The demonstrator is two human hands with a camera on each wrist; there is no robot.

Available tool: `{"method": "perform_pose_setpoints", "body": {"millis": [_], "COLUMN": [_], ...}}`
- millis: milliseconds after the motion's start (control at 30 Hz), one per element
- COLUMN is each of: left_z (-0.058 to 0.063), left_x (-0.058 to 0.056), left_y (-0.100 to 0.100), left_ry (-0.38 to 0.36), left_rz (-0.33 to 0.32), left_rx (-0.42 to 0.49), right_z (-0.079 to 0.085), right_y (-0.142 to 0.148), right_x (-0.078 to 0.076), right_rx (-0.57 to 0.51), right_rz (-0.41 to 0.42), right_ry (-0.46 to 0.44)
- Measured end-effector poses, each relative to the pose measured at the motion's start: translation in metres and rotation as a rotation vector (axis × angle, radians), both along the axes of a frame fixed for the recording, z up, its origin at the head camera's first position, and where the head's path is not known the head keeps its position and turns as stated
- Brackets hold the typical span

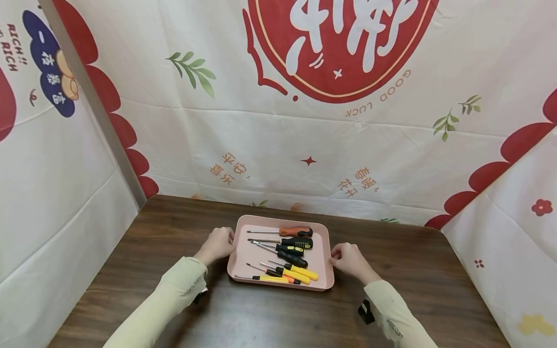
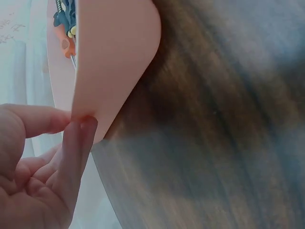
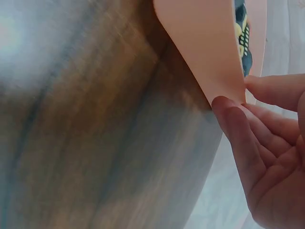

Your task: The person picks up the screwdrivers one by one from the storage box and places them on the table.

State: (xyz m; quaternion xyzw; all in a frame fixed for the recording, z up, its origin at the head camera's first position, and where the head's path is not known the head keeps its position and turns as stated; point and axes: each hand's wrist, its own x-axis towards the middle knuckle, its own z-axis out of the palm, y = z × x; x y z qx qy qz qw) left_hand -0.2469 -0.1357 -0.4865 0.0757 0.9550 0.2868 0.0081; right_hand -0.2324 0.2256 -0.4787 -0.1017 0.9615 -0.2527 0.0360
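A pink tray (image 1: 241,258) lies in the middle of the brown table, with several screwdrivers in it. At its left side, my left hand (image 1: 219,245) pinches the tray's rim between thumb and fingers, seen closely in the left wrist view. My right hand (image 1: 351,261) pinches the opposite side wall; the right wrist view has the fingertips outside and the thumb at the rim. Inside, an orange-and-black screwdriver (image 1: 296,232) is at the back, a black screwdriver (image 1: 293,259) is near the middle, and a yellow-handled screwdriver (image 1: 273,279) is toward the front.
The wood-grain table (image 1: 261,319) extends around the tray on all sides. A white printed cloth (image 1: 278,145) hangs along its back edge, with more cloth at left and right. A black strap piece (image 1: 366,311) is at the right wrist.
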Motion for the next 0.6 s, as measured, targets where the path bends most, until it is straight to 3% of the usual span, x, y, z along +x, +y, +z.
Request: {"method": "perform_pose_setpoints", "body": {"millis": [233,433,600], "left_z": [0.004,0.001,-0.001], "left_x": [-0.009,-0.007,-0.006], "left_y": [-0.002,-0.002,-0.003], "left_ry": [-0.029,-0.016,-0.052], "left_rz": [-0.026,-0.002,0.014], "left_rx": [0.007,0.041,0.062], "right_z": [0.005,0.005,0.004], "right_y": [0.001,0.001,-0.003], "right_x": [-0.014,-0.031,-0.046], "right_rx": [0.010,-0.031,-0.062], "right_rz": [0.040,0.055,0.110], "right_ry": [0.008,0.022,0.059]}}
